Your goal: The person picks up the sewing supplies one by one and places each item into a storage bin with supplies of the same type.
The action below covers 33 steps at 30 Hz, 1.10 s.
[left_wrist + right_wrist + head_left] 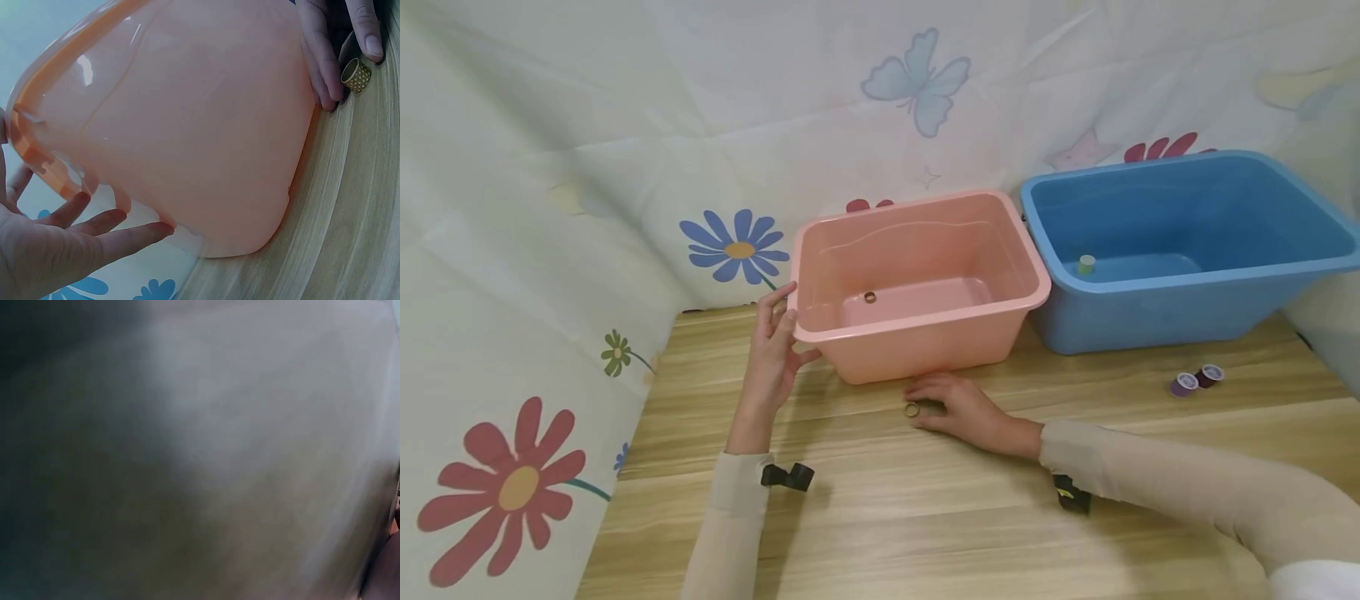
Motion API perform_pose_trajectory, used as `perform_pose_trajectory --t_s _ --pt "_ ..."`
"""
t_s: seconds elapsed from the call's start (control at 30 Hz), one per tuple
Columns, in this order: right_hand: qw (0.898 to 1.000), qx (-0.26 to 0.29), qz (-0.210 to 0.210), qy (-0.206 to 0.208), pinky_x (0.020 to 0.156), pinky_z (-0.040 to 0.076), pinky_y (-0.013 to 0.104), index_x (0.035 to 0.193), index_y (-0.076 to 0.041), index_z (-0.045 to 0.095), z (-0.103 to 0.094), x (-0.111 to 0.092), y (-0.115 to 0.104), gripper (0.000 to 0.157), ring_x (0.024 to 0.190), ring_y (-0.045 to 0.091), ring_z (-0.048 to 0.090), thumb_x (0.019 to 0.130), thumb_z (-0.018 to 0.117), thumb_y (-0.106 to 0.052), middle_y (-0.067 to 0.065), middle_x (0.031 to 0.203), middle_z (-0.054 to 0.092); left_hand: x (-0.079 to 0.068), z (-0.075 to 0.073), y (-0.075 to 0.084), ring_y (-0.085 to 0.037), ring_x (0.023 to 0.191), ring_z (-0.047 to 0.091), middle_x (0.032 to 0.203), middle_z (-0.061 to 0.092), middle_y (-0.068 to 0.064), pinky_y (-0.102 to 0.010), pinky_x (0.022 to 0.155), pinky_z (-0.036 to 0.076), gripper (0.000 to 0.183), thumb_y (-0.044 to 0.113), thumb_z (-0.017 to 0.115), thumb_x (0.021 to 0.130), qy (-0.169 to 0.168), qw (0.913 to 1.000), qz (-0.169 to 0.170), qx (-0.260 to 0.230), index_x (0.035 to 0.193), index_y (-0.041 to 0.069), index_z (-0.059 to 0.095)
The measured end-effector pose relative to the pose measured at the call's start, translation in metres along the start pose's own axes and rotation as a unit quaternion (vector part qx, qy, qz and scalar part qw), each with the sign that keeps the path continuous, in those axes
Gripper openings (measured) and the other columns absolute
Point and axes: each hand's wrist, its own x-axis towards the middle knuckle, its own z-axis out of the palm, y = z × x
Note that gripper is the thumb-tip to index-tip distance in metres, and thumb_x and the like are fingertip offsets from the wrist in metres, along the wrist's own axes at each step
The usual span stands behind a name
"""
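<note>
A pink plastic tub [917,342] stands at the centre back of the table. My left hand [769,350] holds its left rim; in the left wrist view several fingers touch the tub's side wall. In front of the tub lies a gold, dimpled thimble [912,409], its open end visible in the left wrist view [356,76]. My right hand [966,414] rests low at the table, thumb and fingers spread either side of this thimble. Whether they touch it cannot be told. Another small gold ring-shaped piece [870,297] lies inside the pink tub. The right wrist view is mostly blurred.
A larger blue tub [1150,312] stands right beside the pink one, with a small pale-green spool [1086,264] inside. Two purple thread spools, one lighter [1183,385] and one darker [1209,376], are on the wooden table [887,525]. Patterned cloth [760,100] hangs behind.
</note>
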Motion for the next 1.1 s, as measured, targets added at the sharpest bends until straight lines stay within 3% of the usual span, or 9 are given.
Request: perform_pose_trajectory --t_s 0.43,0.77,0.9,1.1 --pt "1.000 -0.002 0.023 0.007 0.103 0.050 0.044 0.116 -0.010 0.077 0.003 0.000 -0.003 0.029 0.121 0.028 0.063 0.090 0.079 -0.021 0.008 0.124 0.071 -0.002 -0.001 0.000 -0.042 0.130 0.047 0.149 0.043 -0.017 -0.051 0.081 0.058 0.040 0.026 0.055 0.106 0.005 0.9999 -0.006 -0.007 0.145 0.026 0.045" --pt "0.999 0.002 0.043 0.021 0.100 0.052 0.047 0.113 -0.013 0.079 0.002 0.001 -0.007 0.029 0.120 0.030 0.064 0.087 0.082 -0.023 0.010 0.120 0.073 -0.001 -0.001 0.000 -0.047 0.133 0.043 0.151 0.041 -0.020 -0.051 0.081 0.058 0.040 0.020 0.050 0.107 0.002 1.0000 -0.006 -0.001 0.146 0.024 0.044" --pt "0.999 -0.004 0.041 0.024 0.099 0.053 0.047 0.113 -0.013 0.079 -0.001 0.001 -0.008 0.028 0.118 0.032 0.066 0.087 0.082 -0.023 0.014 0.121 0.072 -0.001 -0.001 0.001 -0.042 0.131 0.048 0.151 0.041 -0.020 -0.051 0.082 0.058 0.041 0.020 0.050 0.107 0.003 1.0000 -0.006 0.003 0.147 0.025 0.044" --pt "0.999 -0.009 0.032 0.039 0.087 0.058 0.036 0.110 -0.013 0.079 -0.006 0.002 -0.009 0.027 0.101 0.018 0.073 0.085 0.084 -0.023 0.003 0.107 0.077 -0.002 0.000 0.002 -0.033 0.126 0.054 0.151 0.041 -0.020 -0.051 0.081 0.059 0.041 0.020 0.050 0.107 0.003 1.0000 -0.005 0.007 0.147 0.024 0.043"
